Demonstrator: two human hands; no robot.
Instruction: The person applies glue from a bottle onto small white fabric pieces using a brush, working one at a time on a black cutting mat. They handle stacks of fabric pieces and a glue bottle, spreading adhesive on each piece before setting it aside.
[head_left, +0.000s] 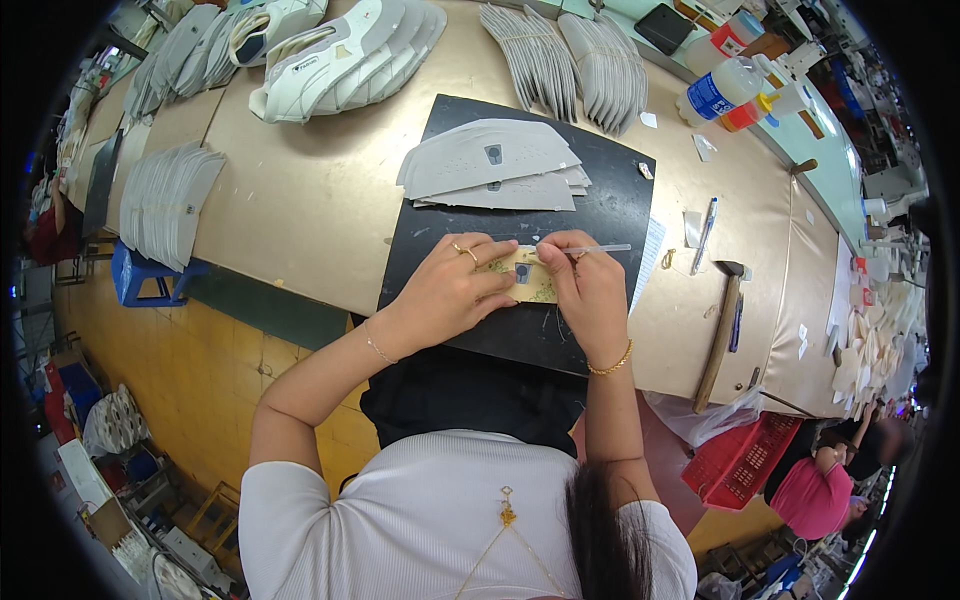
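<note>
A small yellowish template (537, 292) with a cutout lies near the front of the black mat (450, 120); a grey patch shows in the cutout. My left hand (450, 290) rests on the template's left side, fingers stretched out and thumb apart, pressing it down. Pinched in my right hand (592, 300) is a thin, pale pen (610, 248). It lies nearly level along the template's upper edge, and its tip is hidden by my fingers. Just beyond my hands, grey shoe pieces (480, 155) with small dark patches are stacked on the mat.
On the right lie a hammer (722, 335), a blue-and-white pen (706, 235) and bottles (722, 92). Bundled grey pieces (605, 70) and white shoe uppers (340, 60) stand at the back. Another stack (168, 205) sits at the left edge, above a blue stool (145, 280). A red crate (740, 460) stands lower right.
</note>
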